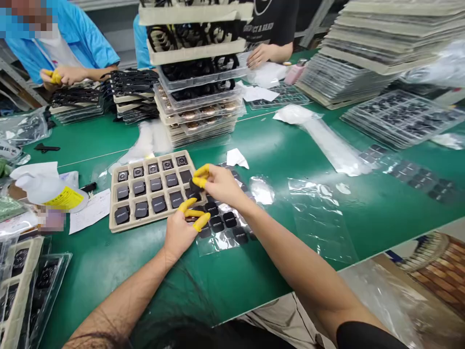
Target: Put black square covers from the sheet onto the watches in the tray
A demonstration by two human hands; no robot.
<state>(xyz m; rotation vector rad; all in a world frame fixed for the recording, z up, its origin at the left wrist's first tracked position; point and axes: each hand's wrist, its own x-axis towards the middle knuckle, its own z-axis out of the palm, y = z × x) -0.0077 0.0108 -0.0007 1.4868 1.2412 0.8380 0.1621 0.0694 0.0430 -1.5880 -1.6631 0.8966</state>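
Pinching 1 dark square piece (pixel 195 186), the right grip (pixel 221 184) has a beige tray (pixel 150 218) just left, presumably for short reach; the left grip (pixel 178 233), close by, pinches 1 dark item (pixel 192 219).

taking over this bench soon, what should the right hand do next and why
Probably set down in the beige tray the dark piece that the right hand seems to pinch: the fingers are at the tray's right edge, and black-topped pieces lie in its rows.

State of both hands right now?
Left hand: closed, holding a small dark object.
Right hand: closed, pinching a dark flat piece at the beige tray.
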